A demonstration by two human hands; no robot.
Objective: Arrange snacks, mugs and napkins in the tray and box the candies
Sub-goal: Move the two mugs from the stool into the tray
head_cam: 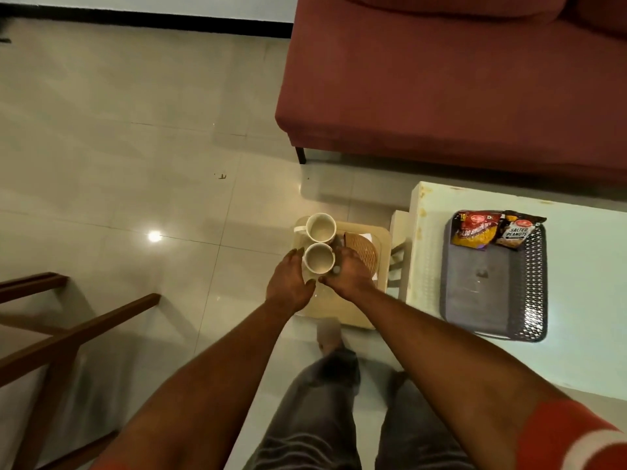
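Mug (319, 257) | upright, mouth up; left hand (288, 286) | right hand (349, 274) | both curled round its sides

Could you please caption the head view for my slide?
Left hand and right hand hold the nearer mug on the stool; two snack packets lie in the tray.

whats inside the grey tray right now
Two snack packets lie at the far end of the grey tray: a red-and-yellow packet and a salted peanuts packet. Whatever lies beneath them is covered.
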